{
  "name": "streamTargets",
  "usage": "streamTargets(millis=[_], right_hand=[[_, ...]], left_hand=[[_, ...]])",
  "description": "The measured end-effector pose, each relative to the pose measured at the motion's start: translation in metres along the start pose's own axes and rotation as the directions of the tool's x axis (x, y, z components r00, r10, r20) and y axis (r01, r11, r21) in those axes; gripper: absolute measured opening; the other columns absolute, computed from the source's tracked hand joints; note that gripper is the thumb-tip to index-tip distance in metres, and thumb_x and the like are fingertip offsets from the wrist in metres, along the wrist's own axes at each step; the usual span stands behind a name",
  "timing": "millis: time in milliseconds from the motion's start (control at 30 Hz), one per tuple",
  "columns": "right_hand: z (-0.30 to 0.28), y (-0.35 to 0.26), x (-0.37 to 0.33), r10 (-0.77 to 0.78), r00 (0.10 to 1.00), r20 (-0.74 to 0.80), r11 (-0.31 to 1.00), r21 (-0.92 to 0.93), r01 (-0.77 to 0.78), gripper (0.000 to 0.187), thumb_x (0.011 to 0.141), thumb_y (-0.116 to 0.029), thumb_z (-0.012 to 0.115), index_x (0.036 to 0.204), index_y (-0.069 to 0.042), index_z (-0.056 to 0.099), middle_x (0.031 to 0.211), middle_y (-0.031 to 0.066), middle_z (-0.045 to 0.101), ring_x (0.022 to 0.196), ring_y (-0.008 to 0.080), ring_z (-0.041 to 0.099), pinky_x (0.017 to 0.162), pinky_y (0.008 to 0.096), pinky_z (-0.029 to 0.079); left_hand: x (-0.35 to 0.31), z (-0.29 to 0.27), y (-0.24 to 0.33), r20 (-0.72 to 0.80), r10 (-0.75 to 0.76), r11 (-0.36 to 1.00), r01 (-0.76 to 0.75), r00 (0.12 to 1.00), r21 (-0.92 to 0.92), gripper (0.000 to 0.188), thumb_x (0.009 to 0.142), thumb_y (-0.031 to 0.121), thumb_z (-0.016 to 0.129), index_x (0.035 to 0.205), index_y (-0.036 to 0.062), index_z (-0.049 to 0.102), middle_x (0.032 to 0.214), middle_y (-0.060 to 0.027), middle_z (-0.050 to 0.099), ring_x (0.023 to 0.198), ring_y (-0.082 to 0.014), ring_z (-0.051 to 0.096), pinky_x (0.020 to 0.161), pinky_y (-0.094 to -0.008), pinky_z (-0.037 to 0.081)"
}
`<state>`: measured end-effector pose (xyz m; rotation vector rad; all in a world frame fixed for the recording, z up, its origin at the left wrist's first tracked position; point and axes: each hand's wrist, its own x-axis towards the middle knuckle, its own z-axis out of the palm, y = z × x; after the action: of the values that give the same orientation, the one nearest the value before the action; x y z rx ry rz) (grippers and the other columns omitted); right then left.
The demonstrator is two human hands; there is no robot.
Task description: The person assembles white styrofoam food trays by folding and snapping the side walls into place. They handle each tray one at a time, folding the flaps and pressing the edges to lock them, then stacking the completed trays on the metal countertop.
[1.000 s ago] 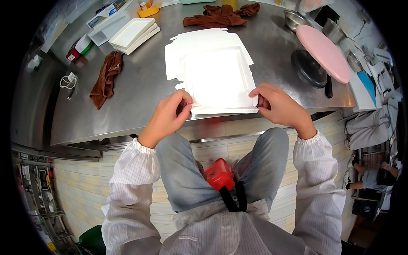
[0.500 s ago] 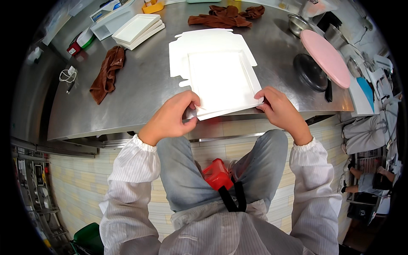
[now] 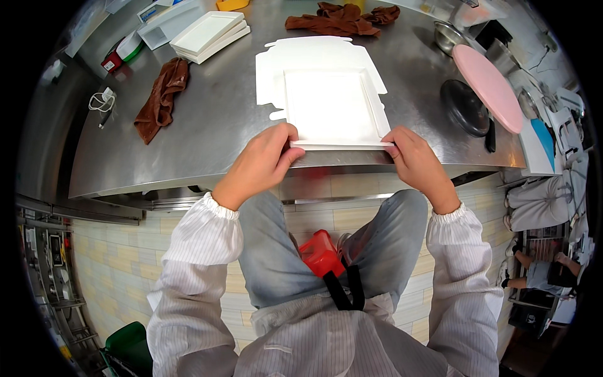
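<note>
A white cardboard box (image 3: 330, 105), partly folded, lies on the steel table with its flat lid part (image 3: 314, 53) spread toward the far side. My left hand (image 3: 264, 157) pinches the near left corner between thumb and fingers. At the near right corner my right hand (image 3: 418, 160) grips in the same way. Between them the front wall (image 3: 342, 147) runs straight along the near side, close to the table's front edge. The tray-like inside of the box holds nothing that I can see.
Folded white boxes (image 3: 210, 34) are stacked at the far left, near a brown cloth (image 3: 163, 100). Another brown cloth (image 3: 333, 20) lies at the back. To the right are a black pan lid (image 3: 463, 107), a pink round board (image 3: 490, 88) and a metal bowl (image 3: 449, 36).
The box's near edge, slanted before, now lies level, with the front wall folded up. Both hands keep their hold at the corners; the left has shifted slightly up.
</note>
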<state>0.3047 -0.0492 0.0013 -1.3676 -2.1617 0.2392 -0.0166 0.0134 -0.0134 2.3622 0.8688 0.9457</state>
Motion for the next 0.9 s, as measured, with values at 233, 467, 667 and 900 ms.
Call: streamTargets(millis=[233,467,667,900], right_hand=[[-0.002,-0.004,0.002,0.153,0.986,0.066,0.950,0.267,-0.165,0.032,0.090,0.000,0.068,0.119,-0.004,0.056,0.089,0.0115,0.062,0.078,0.0255,0.061,0.072,0.0373,0.050],[-0.004,0.017,0.009,0.006,1.000,0.019,0.954,0.301,-0.012,0.025,0.089,0.004,0.064,0.113,-0.004,0.064,0.091,0.0081,0.061,0.075,0.0216,0.057,0.071,0.0327,0.049],[0.015,0.020,0.014,-0.094,0.991,-0.094,0.981,0.162,0.108,0.011,0.089,0.006,0.061,0.097,-0.001,0.063,0.091,0.0118,0.062,0.080,0.0296,0.059,0.072,0.0365,0.051],[0.018,0.009,0.013,-0.066,0.996,-0.063,0.997,0.040,0.069,0.024,0.079,0.013,0.061,0.099,0.001,0.060,0.090,0.0144,0.061,0.087,0.0351,0.062,0.078,0.0423,0.052]], left_hand=[[0.002,0.002,-0.005,-0.024,-0.157,0.980,0.153,0.987,-0.130,0.024,0.094,0.009,0.070,0.110,0.0038,0.053,0.082,-0.0148,0.062,0.072,-0.0285,0.061,0.068,-0.0381,0.050],[0.005,-0.011,-0.016,0.062,-0.125,0.972,0.135,0.990,-0.191,0.028,0.090,0.004,0.072,0.112,0.0052,0.054,0.085,-0.0053,0.060,0.071,-0.0165,0.057,0.066,-0.0306,0.048],[0.008,-0.024,-0.011,0.196,-0.114,0.974,0.148,0.974,-0.169,0.033,0.084,0.001,0.076,0.109,0.0060,0.057,0.095,-0.0037,0.065,0.085,-0.0142,0.058,0.075,-0.0271,0.051],[0.011,-0.017,0.000,0.178,-0.218,0.972,0.230,0.959,-0.045,0.026,0.087,0.008,0.078,0.106,0.0058,0.059,0.089,-0.0028,0.064,0.074,-0.0116,0.058,0.066,-0.0247,0.048]])
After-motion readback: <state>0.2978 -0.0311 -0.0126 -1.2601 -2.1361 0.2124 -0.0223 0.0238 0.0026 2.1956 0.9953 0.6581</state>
